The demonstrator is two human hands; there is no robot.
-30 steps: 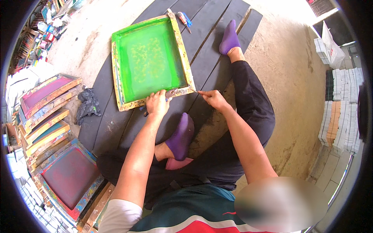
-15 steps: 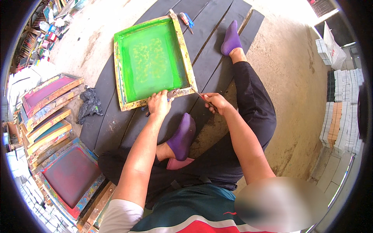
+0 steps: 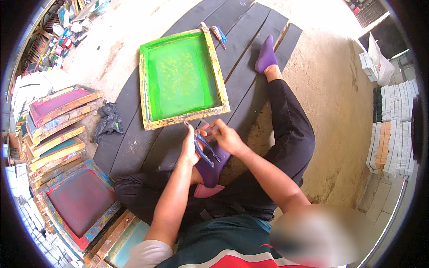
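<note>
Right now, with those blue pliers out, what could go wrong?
The blue pliers in your left hand might slip from your grip and land on the foot in the purple sock just below. Your right hand is very close, with what looks like a thin tool, so fingers could get poked. The framed green screen is near too; a stray tip might scratch it.

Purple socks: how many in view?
2. The right-foot sock is toward the far right of the black table; the left-foot sock is nearer, partly hidden behind the pliers and right hand.
</note>
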